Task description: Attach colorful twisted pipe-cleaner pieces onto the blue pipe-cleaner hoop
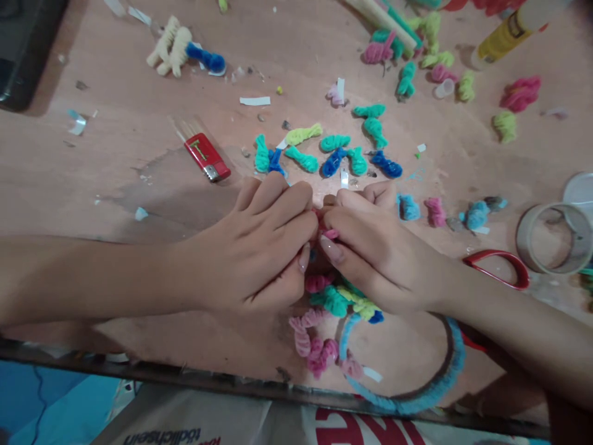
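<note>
My left hand (273, 241) and my right hand (375, 241) meet over the table, fingers curled in. Between their pinched fingertips shows a bit of pink pipe cleaner (330, 234); the rest of it is hidden. Below lies a hoop like a headband (456, 364), wrapped in light blue fuzzy pipe cleaner. Pink coils (322, 355) and a teal twist (331, 301) lie against its left side, partly under my right hand. Beyond my knuckles are several coiled pieces, among them a teal one (302, 159), a yellow one (303, 134) and a dark blue one (386, 164).
A red lighter (204, 154) lies beyond my left hand. On the right are a tape roll (525, 241), red-handled scissors (521, 272) beside my forearm and a yellow glue tube (503, 40). A black object (28, 49) occupies the far left corner. Paper scraps are scattered about.
</note>
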The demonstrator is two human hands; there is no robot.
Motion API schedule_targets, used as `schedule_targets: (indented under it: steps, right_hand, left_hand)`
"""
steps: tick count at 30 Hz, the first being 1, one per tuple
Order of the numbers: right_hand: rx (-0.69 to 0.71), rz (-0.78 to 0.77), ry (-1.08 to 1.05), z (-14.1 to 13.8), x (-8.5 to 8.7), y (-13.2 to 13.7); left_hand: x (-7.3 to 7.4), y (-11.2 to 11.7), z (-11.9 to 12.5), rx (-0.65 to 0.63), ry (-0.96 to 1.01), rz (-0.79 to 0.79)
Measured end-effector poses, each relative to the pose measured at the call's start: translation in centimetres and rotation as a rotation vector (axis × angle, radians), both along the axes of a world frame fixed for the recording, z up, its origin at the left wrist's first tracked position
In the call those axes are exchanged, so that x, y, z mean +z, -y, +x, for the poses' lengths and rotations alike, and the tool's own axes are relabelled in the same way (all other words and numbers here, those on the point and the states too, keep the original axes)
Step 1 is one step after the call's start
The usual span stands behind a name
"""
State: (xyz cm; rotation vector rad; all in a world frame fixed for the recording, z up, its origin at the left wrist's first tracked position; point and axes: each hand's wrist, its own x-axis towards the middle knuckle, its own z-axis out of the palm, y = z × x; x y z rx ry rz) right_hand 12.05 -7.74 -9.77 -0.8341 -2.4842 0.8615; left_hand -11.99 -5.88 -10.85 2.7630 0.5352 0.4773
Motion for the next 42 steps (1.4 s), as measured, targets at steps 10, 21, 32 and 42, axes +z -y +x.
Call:
schedule_targets:
  steps: [10,21,32,42]
  right_hand:
    - [-0.031,0.061,0.056,-0.11,-0.06,0.1]
    - [-0.002,0.028,0.057,-0.15,0.03,0.01]
    - [0.03,-0.015,-0.017,0.14,-0.01,-0.08]
    - [0.038,-0.019,-0.022,0.22,-0.19,-0.08]
  left_hand:
    - [0.01,-0.11,0.06,-0.011,0.007,-0.004]
    - [0.39,0.03,0.58,0.02,0.043,0.047]
    - [0.37,0.0,0.44,0.009,0.04,0.04]
    - [0.02,-0.06,0.6,0.003,0.053,0.015]
